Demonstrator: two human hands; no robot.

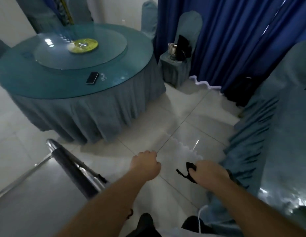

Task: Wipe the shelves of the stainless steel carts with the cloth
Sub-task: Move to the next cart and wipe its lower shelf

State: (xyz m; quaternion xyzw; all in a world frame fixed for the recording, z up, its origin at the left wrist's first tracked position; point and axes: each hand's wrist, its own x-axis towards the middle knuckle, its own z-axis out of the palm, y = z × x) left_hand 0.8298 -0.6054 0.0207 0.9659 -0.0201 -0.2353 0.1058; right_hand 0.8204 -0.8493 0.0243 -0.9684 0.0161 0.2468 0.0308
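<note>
Pale floor tiles [191, 132] fill the middle of a dim dining room, with a round glass-topped table [77, 89] draped in a blue-grey skirt on the left side, a phone [92, 77] lying near its front edge, and dark blue curtains [234, 40] behind. At lower left the stainless steel cart [37, 190] shows its top shelf and a rounded push handle [75, 166]. Both forearms reach forward over bare floor, beside the cart rather than over it. The left hand [146, 164] is curled into a loose fist and seems to hold nothing, though the blur makes that uncertain. The right hand [207, 171] is closed around a small dark cloth [189, 170], an end of it trailing out below the fingers. Neither hand touches the shelf, so this looks like a pause between wiping strokes or an approach, not the wiping itself. The next move would call for swinging the right hand leftward over the handle, spreading the bunched cloth flat on the steel, and perhaps steadying the cart by its handle with the free left hand so it does not roll under pressure
</note>
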